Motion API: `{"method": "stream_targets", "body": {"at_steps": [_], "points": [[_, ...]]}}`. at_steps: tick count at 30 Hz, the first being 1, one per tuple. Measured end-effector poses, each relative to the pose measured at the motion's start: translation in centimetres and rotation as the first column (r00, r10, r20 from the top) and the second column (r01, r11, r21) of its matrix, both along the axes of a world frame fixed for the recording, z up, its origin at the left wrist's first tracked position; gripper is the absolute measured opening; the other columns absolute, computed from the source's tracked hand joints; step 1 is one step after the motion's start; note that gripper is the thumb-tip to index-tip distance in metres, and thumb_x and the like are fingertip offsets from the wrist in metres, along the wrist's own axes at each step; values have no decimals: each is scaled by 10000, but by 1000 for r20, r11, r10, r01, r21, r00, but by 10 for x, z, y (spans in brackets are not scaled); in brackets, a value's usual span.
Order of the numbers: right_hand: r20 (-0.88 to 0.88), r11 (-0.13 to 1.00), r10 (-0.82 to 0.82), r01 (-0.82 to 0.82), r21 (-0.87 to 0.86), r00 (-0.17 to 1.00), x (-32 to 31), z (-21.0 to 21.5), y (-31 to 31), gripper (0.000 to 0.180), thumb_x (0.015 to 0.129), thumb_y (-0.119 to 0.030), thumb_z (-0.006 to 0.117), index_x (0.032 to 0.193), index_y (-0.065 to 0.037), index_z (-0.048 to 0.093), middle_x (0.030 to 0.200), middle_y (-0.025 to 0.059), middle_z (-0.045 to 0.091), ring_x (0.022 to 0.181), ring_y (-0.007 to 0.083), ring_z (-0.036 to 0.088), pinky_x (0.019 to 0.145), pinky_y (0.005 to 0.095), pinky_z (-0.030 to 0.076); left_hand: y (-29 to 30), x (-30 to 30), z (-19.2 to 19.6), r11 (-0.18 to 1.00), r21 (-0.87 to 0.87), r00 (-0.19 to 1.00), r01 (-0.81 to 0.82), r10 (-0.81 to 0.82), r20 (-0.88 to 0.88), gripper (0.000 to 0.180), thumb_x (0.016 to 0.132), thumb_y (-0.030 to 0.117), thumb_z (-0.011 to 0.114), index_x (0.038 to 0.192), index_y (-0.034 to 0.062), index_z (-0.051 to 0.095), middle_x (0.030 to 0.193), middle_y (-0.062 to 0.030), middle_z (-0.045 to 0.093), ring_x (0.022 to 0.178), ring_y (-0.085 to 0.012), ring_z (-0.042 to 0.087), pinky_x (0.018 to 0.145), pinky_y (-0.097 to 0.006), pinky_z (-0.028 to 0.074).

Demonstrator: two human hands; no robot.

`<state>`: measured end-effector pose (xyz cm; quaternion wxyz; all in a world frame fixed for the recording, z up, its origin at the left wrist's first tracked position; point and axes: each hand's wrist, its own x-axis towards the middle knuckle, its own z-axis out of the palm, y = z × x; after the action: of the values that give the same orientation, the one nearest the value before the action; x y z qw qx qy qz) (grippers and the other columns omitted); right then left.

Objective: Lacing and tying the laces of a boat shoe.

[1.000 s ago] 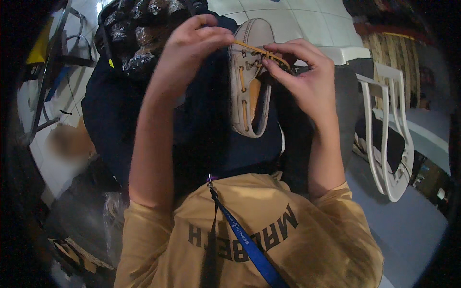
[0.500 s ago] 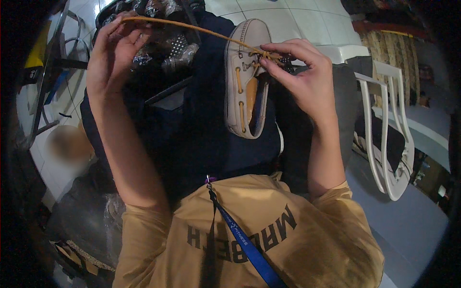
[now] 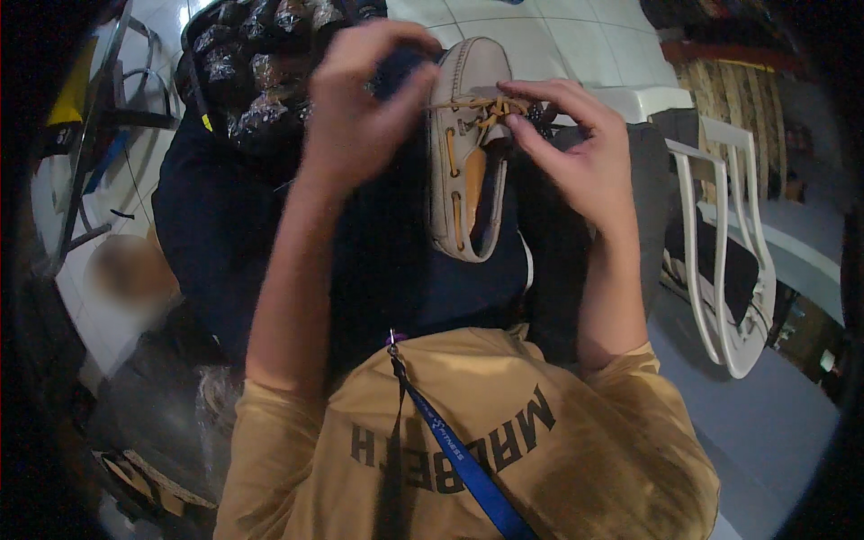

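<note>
A beige boat shoe (image 3: 450, 193) rests on my dark-trousered lap, toe pointing away from me. Tan leather lacing runs along its side. At the front the shoelace (image 3: 493, 110) is gathered in a loose knot or loop, which my right hand (image 3: 580, 135) pinches between thumb and forefinger. Just left of the toe is my left hand (image 3: 369, 103), smeared by motion. Its thumb and forefinger are apart, and no lace shows between them. A stretch of lace reaches left across the shoe to its edge; where it goes beyond that is hidden.
A dark container (image 3: 211, 99) of plastic-wrapped items stands at the far left. On the right is a white plastic chair (image 3: 720, 261). A metal frame (image 3: 90, 135) stands at the left edge, above white floor tiles (image 3: 589, 40). A blue lanyard (image 3: 459, 459) hangs over my shirt.
My left hand has swung right, from the outstretched end of the lace to beside the toe. The long taut lace no longer shows. My right hand keeps its pinch, shifted slightly right.
</note>
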<state>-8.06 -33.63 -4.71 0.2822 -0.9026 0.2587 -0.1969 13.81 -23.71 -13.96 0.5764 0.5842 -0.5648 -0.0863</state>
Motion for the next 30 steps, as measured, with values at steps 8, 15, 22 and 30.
{"method": "stream_targets", "body": {"at_steps": [8, 15, 22, 30], "points": [[100, 961, -143, 115, 250, 985, -13, -7, -2, 254, 914, -23, 767, 1167, -29, 780, 1009, 76, 799, 910, 124, 749, 830, 264, 579, -6, -48, -3, 978, 6, 955, 209, -203, -217, 245, 912, 6, 753, 1148, 32, 692, 1063, -69, 729, 1038, -169, 693, 958, -317, 527], [117, 982, -171, 160, 98, 978, -16, -17, -2, 188, 866, -5, 818, 1050, 11, 786, 960, 69, 798, 874, 127, 756, 806, 259, 590, -6, -48, -1, 973, -35, 942, 229, -231, -243, 225, 913, -24, 743, 1126, 28, 692, 1032, -53, 736, 1033, -146, 707, 948, -305, 540], [175, 966, -145, 102, 236, 974, -16, -19, -4, 247, 860, -3, 806, 1105, -6, 778, 1041, 75, 791, 952, 119, 734, 814, 248, 559, -5, -48, 2, 978, -39, 940, 204, -207, -271, 220, 905, -31, 742, 1112, 20, 688, 1022, -54, 730, 1016, -139, 697, 946, -297, 533], [145, 987, -67, 45, 156, 987, -11, -21, 0, 322, 824, -45, 817, 1144, -36, 779, 1077, 75, 770, 949, 155, 721, 830, 283, 555, -4, -46, 3, 955, -30, 875, 296, -283, -393, 240, 906, -25, 728, 1136, 22, 680, 1055, -40, 713, 997, -126, 678, 926, -284, 525]]}}
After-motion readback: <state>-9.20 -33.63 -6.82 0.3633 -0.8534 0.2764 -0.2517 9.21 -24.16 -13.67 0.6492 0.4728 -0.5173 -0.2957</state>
